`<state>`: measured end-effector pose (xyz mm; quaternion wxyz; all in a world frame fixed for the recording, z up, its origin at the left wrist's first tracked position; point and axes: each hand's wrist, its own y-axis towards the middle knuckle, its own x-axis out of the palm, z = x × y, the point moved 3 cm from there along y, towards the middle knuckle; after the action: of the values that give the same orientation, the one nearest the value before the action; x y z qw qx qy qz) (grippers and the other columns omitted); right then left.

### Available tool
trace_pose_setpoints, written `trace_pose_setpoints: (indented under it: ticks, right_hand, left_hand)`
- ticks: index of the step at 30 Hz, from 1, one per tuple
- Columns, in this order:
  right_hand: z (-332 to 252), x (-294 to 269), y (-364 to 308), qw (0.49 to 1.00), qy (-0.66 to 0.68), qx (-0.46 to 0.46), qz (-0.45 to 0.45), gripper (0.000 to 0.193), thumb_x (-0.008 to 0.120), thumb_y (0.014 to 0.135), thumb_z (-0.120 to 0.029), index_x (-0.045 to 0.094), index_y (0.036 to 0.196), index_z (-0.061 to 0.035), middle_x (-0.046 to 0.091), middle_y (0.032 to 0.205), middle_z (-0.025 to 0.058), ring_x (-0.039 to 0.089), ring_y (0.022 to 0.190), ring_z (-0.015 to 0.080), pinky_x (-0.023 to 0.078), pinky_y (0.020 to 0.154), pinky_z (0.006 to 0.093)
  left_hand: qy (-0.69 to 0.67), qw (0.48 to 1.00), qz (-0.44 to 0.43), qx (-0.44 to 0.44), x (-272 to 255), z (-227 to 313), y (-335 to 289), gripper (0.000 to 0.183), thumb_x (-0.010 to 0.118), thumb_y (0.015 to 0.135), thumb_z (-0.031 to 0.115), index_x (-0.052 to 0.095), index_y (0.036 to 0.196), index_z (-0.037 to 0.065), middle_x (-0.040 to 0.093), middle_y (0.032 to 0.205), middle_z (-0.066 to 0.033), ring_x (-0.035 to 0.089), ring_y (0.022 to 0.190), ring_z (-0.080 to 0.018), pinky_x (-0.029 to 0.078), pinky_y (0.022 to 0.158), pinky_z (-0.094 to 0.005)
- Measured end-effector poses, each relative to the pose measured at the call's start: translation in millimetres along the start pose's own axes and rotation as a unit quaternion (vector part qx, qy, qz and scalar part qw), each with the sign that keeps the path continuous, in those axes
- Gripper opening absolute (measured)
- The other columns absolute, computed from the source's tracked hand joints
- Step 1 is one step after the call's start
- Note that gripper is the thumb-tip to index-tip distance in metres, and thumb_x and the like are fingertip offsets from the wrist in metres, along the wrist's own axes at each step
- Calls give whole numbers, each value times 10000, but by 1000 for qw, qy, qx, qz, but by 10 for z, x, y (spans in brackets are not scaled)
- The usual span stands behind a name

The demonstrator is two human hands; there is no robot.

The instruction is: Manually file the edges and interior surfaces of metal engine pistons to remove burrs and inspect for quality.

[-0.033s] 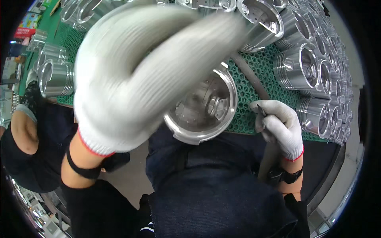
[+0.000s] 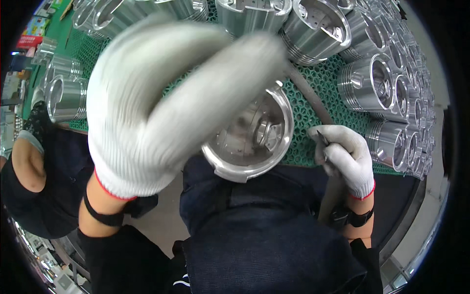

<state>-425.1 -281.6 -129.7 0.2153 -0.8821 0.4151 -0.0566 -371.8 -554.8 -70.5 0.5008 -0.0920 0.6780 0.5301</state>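
Observation:
A bright metal engine piston stands close in front of me, its hollow side facing up. My left hand, in a white knitted glove, is raised over it and covers its left part. The fingers of that hand are apart and smeared at the tips, and nothing shows between them. At the right of the piston my right hand, gloved the same way, is closed around a small dark tool with a pointed tip. Most of the tool is hidden in the grip.
Several pistons crowd the right side, and more stand along the back. At the left is another piston. Under them lies a green honeycomb mat, crossed by a grey hose. A co-worker's arm is at the far left.
My left hand has shifted slightly down and to the left, uncovering more of the pistons at the back. The piston in front has moved very slightly. My right hand stays in place.

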Motion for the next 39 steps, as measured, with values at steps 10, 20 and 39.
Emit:
trace_pose_setpoints:
  ticks: [10, 20, 39]
  right_hand:
    - [14, -112, 19, 998, -20, -54, -21, 376, 517, 752, -34, 659, 1087, 58, 640, 697, 100, 544, 522, 91, 431, 488, 213]
    - [62, -184, 70, 997, 36, -63, 6, 466, 551, 581, -113, 687, 983, 80, 579, 568, 98, 522, 436, 137, 409, 449, 244]
    - [105, -176, -38, 986, 106, -109, 68, 398, 469, 909, -171, 553, 1241, 33, 593, 724, 52, 398, 411, 19, 298, 371, 166]
  left_hand:
    - [-63, 950, -216, -215, -62, 425, -513, 685, 694, 593, 42, 558, 1262, -15, 608, 1034, -120, 614, 936, -294, 508, 896, -450]
    - [-642, 758, -12, -114, -57, 288, -360, 204, 711, 786, 87, 622, 848, -86, 645, 766, -163, 623, 576, -303, 508, 512, -394]
    - [-81, 900, -220, -366, -92, 785, -456, 916, 794, 718, 269, 319, 1441, -31, 551, 1207, -217, 622, 957, -274, 525, 795, -367]
